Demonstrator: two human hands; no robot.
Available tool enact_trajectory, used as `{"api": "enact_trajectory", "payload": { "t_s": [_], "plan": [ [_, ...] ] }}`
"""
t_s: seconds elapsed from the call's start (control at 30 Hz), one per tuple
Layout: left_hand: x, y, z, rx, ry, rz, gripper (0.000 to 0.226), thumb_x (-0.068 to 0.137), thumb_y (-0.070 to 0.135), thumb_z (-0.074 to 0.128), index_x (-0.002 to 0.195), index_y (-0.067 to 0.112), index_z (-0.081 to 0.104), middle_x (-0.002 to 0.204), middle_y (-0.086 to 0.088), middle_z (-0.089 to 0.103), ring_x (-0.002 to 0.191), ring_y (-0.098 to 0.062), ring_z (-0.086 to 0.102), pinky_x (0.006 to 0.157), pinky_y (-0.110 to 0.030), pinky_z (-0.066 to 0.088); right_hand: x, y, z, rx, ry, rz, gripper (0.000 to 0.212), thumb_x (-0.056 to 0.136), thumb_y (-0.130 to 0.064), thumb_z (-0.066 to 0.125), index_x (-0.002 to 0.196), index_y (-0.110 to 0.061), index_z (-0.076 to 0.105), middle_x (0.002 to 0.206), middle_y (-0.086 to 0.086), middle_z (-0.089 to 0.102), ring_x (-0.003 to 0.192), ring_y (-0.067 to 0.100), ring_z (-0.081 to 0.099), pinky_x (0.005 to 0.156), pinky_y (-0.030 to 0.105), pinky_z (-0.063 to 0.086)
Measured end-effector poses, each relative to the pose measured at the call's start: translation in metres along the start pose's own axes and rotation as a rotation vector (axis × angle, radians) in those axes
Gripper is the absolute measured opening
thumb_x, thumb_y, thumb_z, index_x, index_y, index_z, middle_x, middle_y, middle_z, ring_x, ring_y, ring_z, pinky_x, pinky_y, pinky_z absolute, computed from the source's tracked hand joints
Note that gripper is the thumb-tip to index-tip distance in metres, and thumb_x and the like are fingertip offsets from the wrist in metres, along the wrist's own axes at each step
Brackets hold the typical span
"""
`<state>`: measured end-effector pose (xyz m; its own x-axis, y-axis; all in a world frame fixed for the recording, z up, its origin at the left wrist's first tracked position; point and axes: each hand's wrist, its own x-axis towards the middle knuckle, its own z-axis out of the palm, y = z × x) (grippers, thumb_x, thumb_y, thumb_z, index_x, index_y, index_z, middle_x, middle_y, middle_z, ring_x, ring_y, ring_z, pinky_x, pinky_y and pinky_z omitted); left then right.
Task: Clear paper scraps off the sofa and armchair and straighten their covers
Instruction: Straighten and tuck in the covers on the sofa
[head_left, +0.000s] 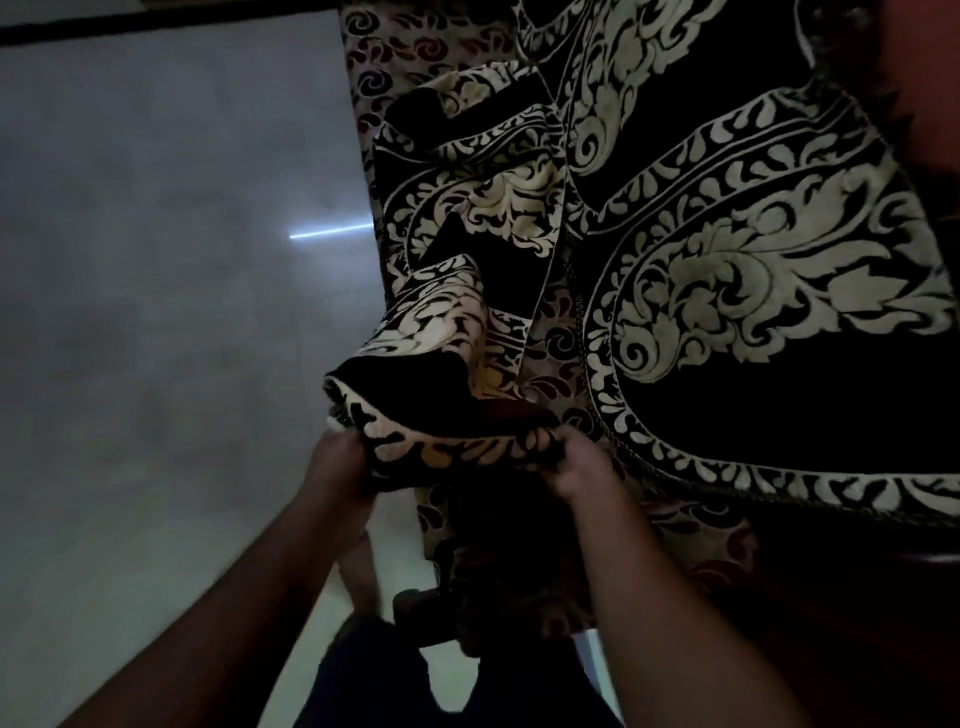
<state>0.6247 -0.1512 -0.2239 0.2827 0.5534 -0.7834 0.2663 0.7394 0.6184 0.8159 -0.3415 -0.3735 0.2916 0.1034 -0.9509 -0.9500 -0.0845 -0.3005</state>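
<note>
Both in on the same edge now: left hand and right hand curled tight around the bunched hem of the black velvety cover with cream leaf scrolls, lifted clear of the maroon-swirl beige seat upholstery. Gripped apart, likely to pull the rumpled corner flat. No paper scraps visible. Pale glossy tiled floor to the left.

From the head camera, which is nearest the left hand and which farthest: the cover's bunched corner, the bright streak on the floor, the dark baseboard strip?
1. Bunched corner of the cover: gripped by the left hand.
2. Bright streak: on the floor, above the hand.
3. Baseboard strip: top edge, farthest.
</note>
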Motion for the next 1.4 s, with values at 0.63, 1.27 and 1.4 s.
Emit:
{"api": "enact_trajectory", "payload": {
  "t_s": [0.63,1.27,1.4],
  "plan": [
    [0.126,-0.255,-0.042,1.341,0.065,-0.060,0.091,0.078,0.037,0.078,0.152,0.012,0.031,0.141,-0.023,0.047,0.125,-0.045,0.051,0.097,-0.051,0.047,0.108,0.004,-0.118,-2.010,0.310,-0.273,0.042,0.093,-0.044,0.057,0.127,-0.019,0.061,0.131,0.011,0.063,0.122,0.032,0.059,0.096,0.043,0.048],
    [0.200,-0.312,0.083,2.089,-0.696,0.161,0.034,0.099,0.041,0.049,0.116,0.021,0.071,0.118,-0.004,0.071,0.109,-0.025,0.068,0.085,-0.036,0.054,0.203,-0.014,-0.160,-2.531,-0.198,-0.320,0.032,0.092,-0.038,0.059,0.121,-0.030,0.068,0.124,0.005,0.066,0.115,0.028,0.063,0.094,0.040,0.051],
    [0.201,-0.305,0.090,2.171,-0.660,0.054,0.033,0.100,0.031,0.050,0.125,0.021,0.068,0.128,-0.004,0.067,0.119,-0.025,0.064,0.092,-0.039,0.053,0.212,-0.005,-0.153,-2.502,-0.313,-0.266,0.038,0.094,-0.051,0.059,0.116,-0.022,0.071,0.121,0.009,0.067,0.113,0.030,0.062,0.090,0.037,0.050]
  ]
}}
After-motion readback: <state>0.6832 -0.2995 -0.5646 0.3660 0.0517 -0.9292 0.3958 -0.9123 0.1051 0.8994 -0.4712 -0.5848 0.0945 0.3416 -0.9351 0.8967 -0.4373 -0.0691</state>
